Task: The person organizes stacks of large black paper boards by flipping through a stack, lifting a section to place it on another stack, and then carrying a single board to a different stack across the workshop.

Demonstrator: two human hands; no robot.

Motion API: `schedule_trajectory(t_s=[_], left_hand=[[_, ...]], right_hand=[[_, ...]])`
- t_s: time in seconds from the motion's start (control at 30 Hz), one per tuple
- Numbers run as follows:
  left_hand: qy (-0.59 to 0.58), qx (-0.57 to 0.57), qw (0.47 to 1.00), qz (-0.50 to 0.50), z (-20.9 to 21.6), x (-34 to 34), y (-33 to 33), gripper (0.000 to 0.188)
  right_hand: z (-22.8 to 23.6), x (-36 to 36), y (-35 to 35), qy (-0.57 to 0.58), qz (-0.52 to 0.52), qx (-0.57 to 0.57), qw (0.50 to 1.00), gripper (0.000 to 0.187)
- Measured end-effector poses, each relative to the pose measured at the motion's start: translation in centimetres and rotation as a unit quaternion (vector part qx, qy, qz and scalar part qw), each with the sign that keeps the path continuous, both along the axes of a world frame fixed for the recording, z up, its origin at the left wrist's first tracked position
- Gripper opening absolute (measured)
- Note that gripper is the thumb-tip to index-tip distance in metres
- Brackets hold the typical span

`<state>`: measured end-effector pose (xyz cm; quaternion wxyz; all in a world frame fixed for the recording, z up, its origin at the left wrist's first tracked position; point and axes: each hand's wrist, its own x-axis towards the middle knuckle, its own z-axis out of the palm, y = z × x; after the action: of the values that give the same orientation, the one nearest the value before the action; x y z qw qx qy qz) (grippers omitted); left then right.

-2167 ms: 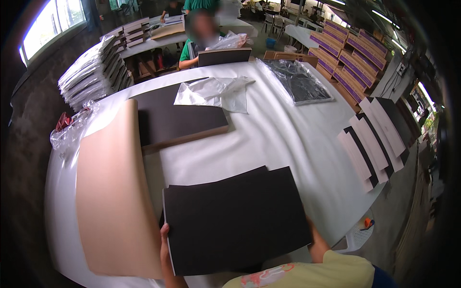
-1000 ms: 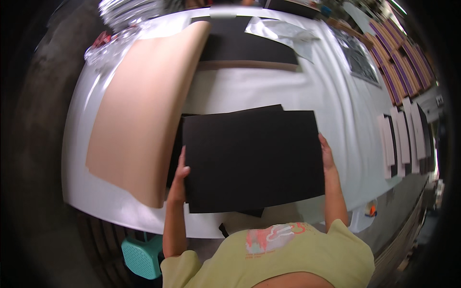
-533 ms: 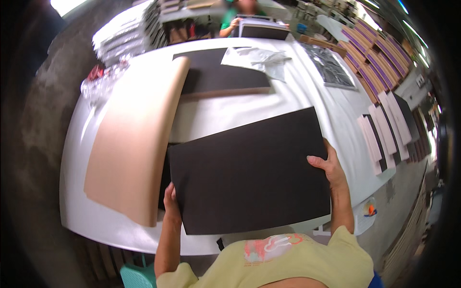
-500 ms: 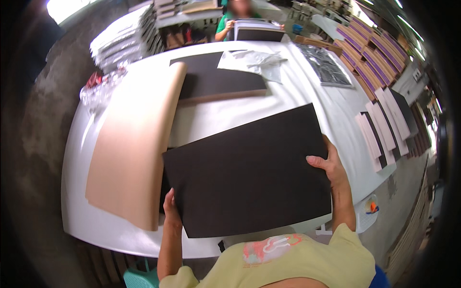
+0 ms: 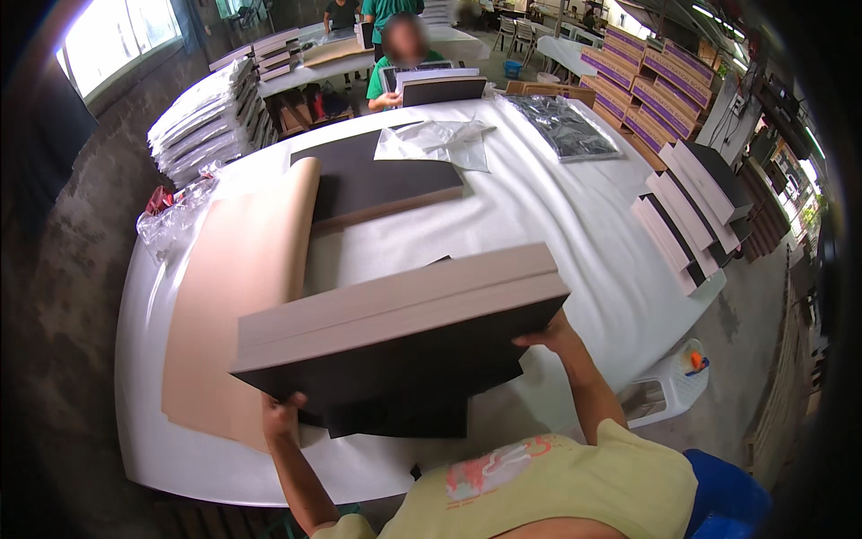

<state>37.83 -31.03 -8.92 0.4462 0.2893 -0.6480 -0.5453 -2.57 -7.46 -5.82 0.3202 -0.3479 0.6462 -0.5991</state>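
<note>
Between my two hands is a large flat box (image 5: 400, 310), tilted up so its pale wood-grain edge with a long seam faces upward and its black face slopes toward me. My left hand (image 5: 283, 415) grips its lower left corner, thumb on the black face. At the right end, my right hand (image 5: 546, 336) is closed on the lower edge, its fingers partly hidden behind. Black flat material (image 5: 400, 418) shows below the box on the white-covered table. Left of the box lies a brown paper sheet (image 5: 215, 305) with its right side rolled over.
A black panel (image 5: 377, 184) and clear plastic (image 5: 435, 144) lie farther back. Black-and-pale boxes (image 5: 687, 220) lean at the right, near a white stool (image 5: 669, 391). Wrapped stacks (image 5: 202, 121) stand back left. Across the table, a person (image 5: 400, 67) holds panels.
The box has tipped from showing its broad black face to showing its pale long edge. Both hands shifted left and down its sides; the view has tilted up slightly.
</note>
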Motion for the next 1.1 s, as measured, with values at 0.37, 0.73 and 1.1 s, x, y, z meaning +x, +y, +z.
schedule_trajectory(t_s=[0.37, 0.73, 1.1], left_hand=[[0.076, -0.18, 0.967, 0.165, 5.3, -3.8, 0.4, 0.089], [-0.504, -0.345, 0.789, 0.056, 16.3, -20.9, 16.3, 0.112], [-0.536, -0.357, 0.758, 0.105, 16.4, -22.5, 16.6, 0.111]], right_hand=[[1.6, 0.0, 0.2, 0.09, 0.099, -0.08, 0.988, 0.143], [4.3, -3.9, 0.9, -0.146, 0.282, -0.163, 0.934, 0.102], [13.2, -10.4, -10.3, 0.006, 0.619, 0.227, 0.752, 0.084]])
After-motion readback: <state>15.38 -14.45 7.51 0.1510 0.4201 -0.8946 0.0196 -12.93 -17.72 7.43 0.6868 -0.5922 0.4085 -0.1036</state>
